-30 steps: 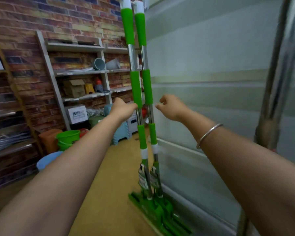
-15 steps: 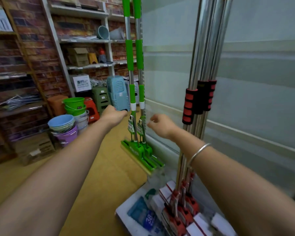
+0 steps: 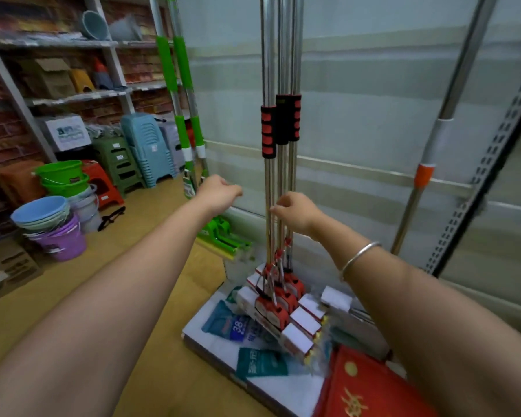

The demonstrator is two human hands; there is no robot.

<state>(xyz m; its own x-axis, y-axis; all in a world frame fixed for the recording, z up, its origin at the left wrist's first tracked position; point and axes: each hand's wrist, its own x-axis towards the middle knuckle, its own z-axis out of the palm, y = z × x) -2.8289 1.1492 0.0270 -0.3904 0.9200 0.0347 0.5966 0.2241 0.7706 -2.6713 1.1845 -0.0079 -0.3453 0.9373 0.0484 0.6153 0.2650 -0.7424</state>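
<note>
The red mops stand upright in a tight bunch against the pale wall, heads resting on a white board on the floor. The right hand is at their steel poles below the grips, fingers curled with the tips against the nearest pole; whether they pinch it I cannot tell. The left hand hangs in the open gap between these and the green mops, fingers curled under, holding nothing. Right of the bunch there is free wall up to an orange-collared pole and a slotted rail. The floor lies open to the left as far as the buckets and stools. A teal packet on the board reads "38"; a red box bears gold characters.
</note>
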